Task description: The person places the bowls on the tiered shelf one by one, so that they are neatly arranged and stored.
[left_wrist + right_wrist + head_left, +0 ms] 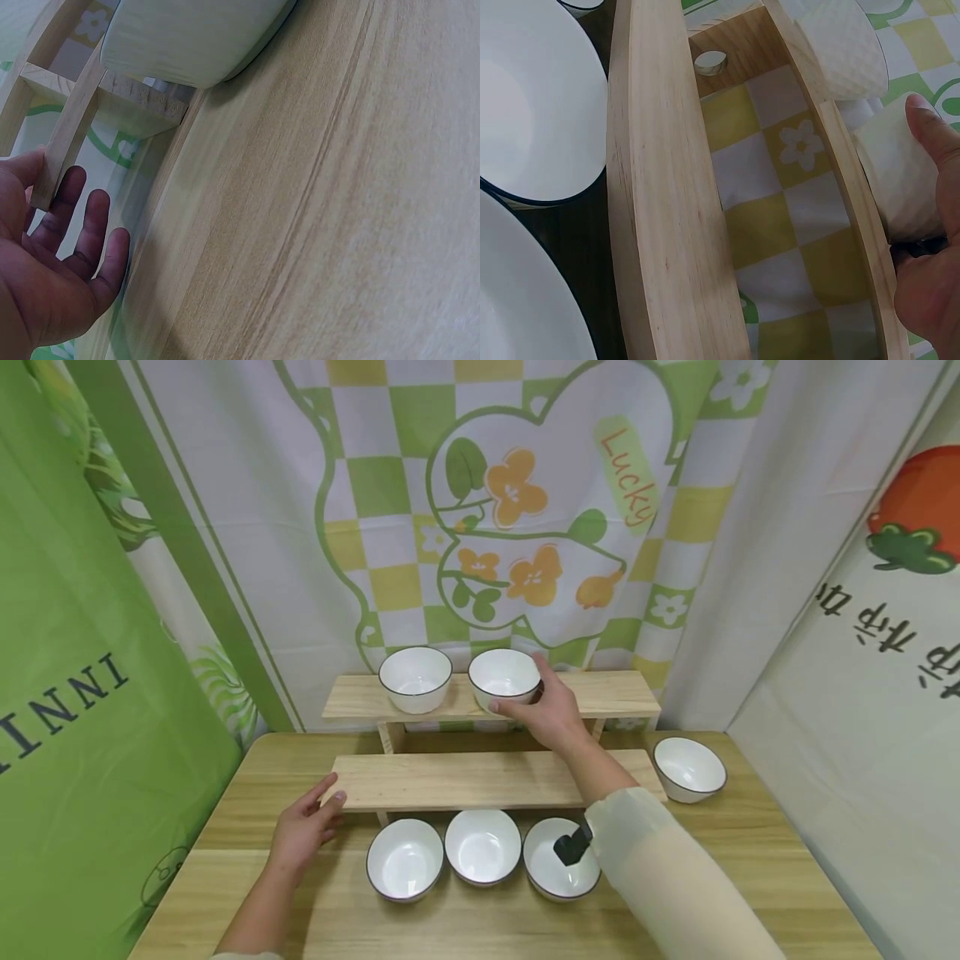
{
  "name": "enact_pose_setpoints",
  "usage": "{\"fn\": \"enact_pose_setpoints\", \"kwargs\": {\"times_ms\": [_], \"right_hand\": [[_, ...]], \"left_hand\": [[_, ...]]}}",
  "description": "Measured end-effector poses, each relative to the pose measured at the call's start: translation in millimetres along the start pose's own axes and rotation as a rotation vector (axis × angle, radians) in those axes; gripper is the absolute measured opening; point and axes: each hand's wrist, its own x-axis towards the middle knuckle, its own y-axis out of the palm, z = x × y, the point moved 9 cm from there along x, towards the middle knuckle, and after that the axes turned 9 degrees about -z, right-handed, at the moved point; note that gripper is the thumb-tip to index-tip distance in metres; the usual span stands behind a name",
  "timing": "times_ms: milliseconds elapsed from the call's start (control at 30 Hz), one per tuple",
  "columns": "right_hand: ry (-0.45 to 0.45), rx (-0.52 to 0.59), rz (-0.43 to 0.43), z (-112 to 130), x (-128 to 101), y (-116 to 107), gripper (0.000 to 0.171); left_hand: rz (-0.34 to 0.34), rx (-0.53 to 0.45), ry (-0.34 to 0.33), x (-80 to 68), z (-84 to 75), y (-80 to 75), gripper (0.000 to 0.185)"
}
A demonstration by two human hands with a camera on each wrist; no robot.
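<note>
Glazed white ceramic, dark-rimmed: three bowls [482, 846] in a row nearest, just below the right forearm and beside the left hand [303, 827]. Left hand open, fingers straight, thumb tip touching the end of the lower shelf [480, 779], holding nothing. Farther out, right hand [551, 710] curled round the held bowl [504, 681] on the upper shelf [615, 692], thumb on the near wall, fingers over the rim at its right; another bowl [415, 678] close beside on its left. One more bowl [688, 767] well off to the right, on the table. Likely stiff, moderately heavy, slick and breakable; best taken by rim and wall together, as gripped now. Pale wooden table [247, 843] beneath, grain running sideways. Beyond the hands, a green-and-yellow checked curtain [517, 502] with orange flowers; green cloth at left, white printed cloth at right.
</note>
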Motion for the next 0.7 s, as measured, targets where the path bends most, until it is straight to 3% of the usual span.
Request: {"fn": "enact_pose_setpoints", "kwargs": {"times_ms": [467, 700], "right_hand": [[-0.036, -0.013, -0.005, 0.5, -2.9, -1.3, 0.126], [-0.046, 0.041, 0.007, 0.1, -6.0, -4.7, 0.127]], "left_hand": [[0.007, 0.001, -0.002, -0.1, 0.0, 1.7, 0.067], [0.001, 0.016, 0.006, 1.0, 2.4, -0.3, 0.067]]}}
